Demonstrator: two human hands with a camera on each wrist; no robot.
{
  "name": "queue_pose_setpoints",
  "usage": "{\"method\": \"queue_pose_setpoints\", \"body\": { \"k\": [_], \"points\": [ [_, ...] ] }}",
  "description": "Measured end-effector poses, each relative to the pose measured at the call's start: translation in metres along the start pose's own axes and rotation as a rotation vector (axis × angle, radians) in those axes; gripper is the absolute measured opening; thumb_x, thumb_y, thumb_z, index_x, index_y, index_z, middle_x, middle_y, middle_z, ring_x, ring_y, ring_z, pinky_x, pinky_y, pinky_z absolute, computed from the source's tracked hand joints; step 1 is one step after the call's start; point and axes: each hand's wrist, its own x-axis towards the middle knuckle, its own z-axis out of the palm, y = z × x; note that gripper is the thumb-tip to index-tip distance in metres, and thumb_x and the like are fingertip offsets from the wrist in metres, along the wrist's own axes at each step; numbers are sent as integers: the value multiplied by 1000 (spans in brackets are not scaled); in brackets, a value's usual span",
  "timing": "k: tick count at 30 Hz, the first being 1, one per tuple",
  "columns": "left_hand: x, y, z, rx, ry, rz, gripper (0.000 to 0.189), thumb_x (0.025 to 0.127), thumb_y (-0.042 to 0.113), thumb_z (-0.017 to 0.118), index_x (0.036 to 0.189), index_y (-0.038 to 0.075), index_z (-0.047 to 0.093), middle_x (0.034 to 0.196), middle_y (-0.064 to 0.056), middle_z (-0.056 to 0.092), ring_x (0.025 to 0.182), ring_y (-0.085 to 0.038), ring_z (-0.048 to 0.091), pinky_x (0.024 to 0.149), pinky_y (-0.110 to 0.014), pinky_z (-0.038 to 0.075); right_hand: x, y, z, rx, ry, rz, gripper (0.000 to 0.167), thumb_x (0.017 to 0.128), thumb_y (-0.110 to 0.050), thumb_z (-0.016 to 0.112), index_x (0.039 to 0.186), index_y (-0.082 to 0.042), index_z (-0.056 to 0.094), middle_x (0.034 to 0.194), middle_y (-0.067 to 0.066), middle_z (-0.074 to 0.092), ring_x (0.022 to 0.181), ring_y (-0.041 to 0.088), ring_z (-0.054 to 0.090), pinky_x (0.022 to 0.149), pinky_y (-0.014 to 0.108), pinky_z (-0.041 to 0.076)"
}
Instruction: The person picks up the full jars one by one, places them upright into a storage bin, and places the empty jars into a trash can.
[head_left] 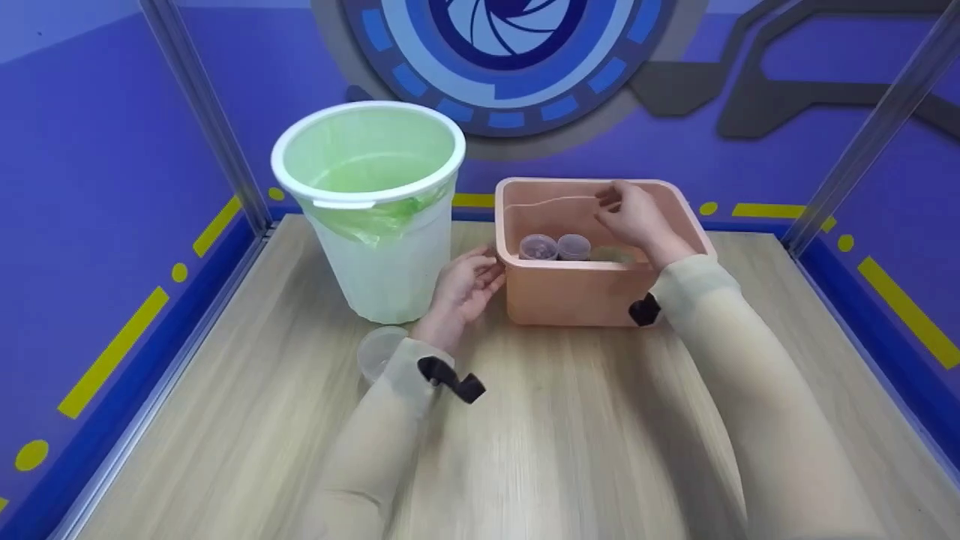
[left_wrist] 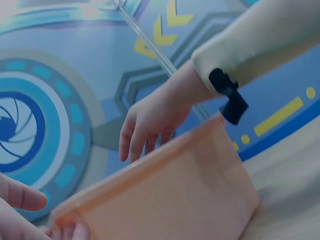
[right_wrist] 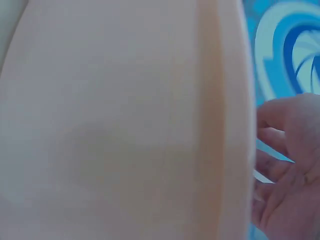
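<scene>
A peach-coloured plastic bin (head_left: 581,296) stands on the table, with small clear lidded cups (head_left: 538,247) inside against its near left side. My left hand (head_left: 466,289) is at the bin's left side, its fingertips right at the rim corner; in the left wrist view the thumb (left_wrist: 27,196) stands away from the bin. Over the bin's opening hovers my right hand (head_left: 634,217), palm down with loosely bent fingers and nothing visible in them. In the right wrist view the bin wall (right_wrist: 125,125) hides part of those fingers.
A tall white bucket (head_left: 390,262) lined with a green bag (head_left: 375,161) stands left of the bin. In front of it, a clear round plastic cup (head_left: 379,351) sits by my left forearm. Blue patterned panels (head_left: 97,187) enclose the table on the sides and back.
</scene>
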Motion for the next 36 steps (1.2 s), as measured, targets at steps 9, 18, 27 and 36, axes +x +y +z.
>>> {"method": "queue_pose_setpoints", "body": {
  "k": [9, 18, 27, 36],
  "points": [
    [-69, 29, -55, 399, -211, 443, 42, 102, -2, 52, 144, -9, 47, 132, -28, 61, 108, -18, 67, 102, -34, 59, -9, -59, 22, 456, 85, 14, 36, 102, -19, 64, 135, -5, 58, 131, 15, 67, 112, 28, 70, 88, 27, 61],
    [-76, 62, -158, 280, -273, 695, 26, 108, 13, 50, 129, 4, 62, 110, -4, 71, 107, -17, 69, 98, -32, 60, -13, -119, 46, 1043, -100, 213, 49, 102, -25, 64, 145, -6, 49, 145, 20, 60, 124, 33, 67, 109, 44, 55],
    [-37, 55, -247, 271, -630, 433, 46, 111, 17, 37, 154, 2, 35, 144, -15, 59, 137, -29, 56, 119, -41, 47, -4, -164, 75, 1207, -176, 319, 61, 99, -30, 70, 152, -11, 44, 137, 12, 67, 120, 29, 70, 94, 29, 63],
    [-23, 38, -268, 396, -814, 204, 82, 98, 0, 62, 165, 10, 15, 164, -14, 38, 151, -23, 38, 124, -29, 36, 7, -194, 95, 1229, -138, 311, 48, 100, -19, 67, 143, 0, 55, 109, 11, 67, 89, 18, 72, 78, 23, 64]
  ]
}}
